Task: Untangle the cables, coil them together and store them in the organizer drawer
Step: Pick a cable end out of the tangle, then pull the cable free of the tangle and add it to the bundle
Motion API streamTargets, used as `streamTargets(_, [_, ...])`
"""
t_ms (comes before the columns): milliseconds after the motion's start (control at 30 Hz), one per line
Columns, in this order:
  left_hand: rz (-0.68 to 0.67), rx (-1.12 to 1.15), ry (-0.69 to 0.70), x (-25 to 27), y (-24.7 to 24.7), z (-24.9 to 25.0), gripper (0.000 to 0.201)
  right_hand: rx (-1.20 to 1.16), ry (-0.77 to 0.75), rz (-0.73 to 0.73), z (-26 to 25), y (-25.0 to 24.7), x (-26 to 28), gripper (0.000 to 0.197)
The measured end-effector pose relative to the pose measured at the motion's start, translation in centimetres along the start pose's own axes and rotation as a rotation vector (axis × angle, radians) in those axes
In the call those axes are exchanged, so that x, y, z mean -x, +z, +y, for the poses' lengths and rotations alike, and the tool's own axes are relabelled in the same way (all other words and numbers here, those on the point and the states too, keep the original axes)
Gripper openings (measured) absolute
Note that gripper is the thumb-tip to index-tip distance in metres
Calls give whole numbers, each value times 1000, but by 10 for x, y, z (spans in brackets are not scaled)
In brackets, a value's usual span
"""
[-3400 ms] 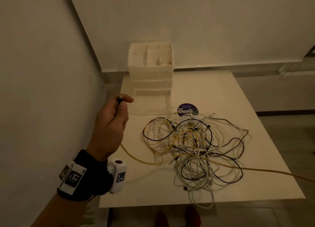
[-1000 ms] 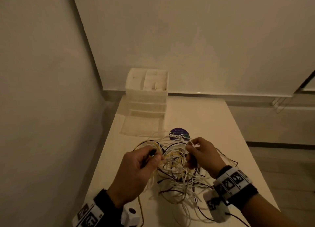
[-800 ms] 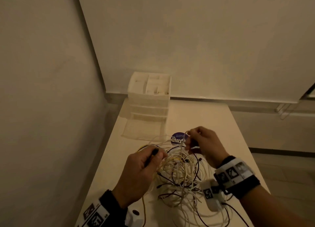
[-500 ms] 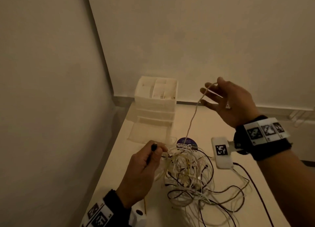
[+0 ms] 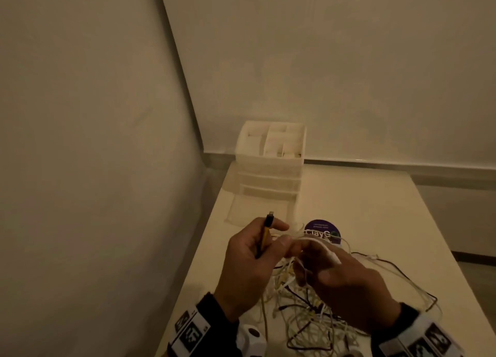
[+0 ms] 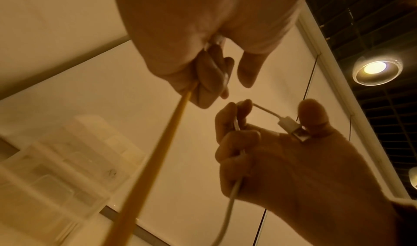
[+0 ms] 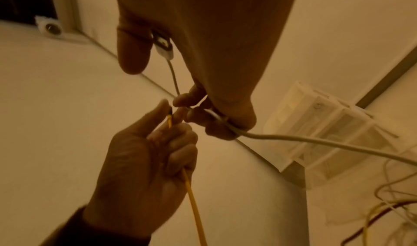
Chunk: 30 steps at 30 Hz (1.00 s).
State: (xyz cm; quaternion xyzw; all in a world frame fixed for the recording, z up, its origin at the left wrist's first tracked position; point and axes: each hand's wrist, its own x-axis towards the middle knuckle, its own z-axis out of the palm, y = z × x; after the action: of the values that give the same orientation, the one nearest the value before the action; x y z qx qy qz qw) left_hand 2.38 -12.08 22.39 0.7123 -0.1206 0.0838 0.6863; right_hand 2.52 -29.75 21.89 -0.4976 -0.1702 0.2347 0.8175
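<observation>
Item: yellow cable (image 5: 264,236), gripped near its dark plug in our left hand (image 5: 249,262), fingers curled round it, the rest trailing down toward the heap. Item: white cable (image 6: 234,192), held in our right hand (image 5: 346,284), fingers curled on the cord, its USB plug (image 6: 293,127) tucked at the thumb. Both we judge light, limp and springy, apt to snag; best taken just behind the plugs. Item: tangle of cables (image 5: 308,311), white, black and yellow, on the bench (image 5: 375,209) below both hands; which strands cross the two held ones is probably beyond telling in this dim light. Item: organizer (image 5: 271,158), at the far left of the bench, lowest drawer (image 5: 257,209) pulled open. Item: round purple sticker (image 5: 322,229), beside the heap.
</observation>
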Motion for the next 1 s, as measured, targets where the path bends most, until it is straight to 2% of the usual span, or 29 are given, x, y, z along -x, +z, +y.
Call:
streamTargets(100, [-49,-64,-10,0,1,-1,20,83,7,-48,6,7,4,60])
streamTargets(233, [-59,-10,-42,-4,1,-4,14,588,-20,88,12,18,4,16])
streamTargets(300, [-61,-31,-77,-5,3,-6,20,661,-57,125,17,23,3,9])
streamTargets(400, [-28,-67,-103,-6,3,-9,26,640,-63,205,25,29,2,13])
streamTargets(533, [58,36,-103,-9,-2,-7,33,811,-86,172,39,28,5,16])
streamTargets(733, [57,350,-108,-15,-22,6,33,885,-42,200,84,-2,14,28])
streamTargets(833, [109,370,-11,-24,-47,22,32,1009,36,174,111,-27,17,34])
streamTargets(900, [127,304,86,-29,-64,33,32,1113,75,152,129,-47,18,34])
streamTargets(1000, [115,160,153,-20,-73,42,34,1178,70,188,140,-74,12,34])
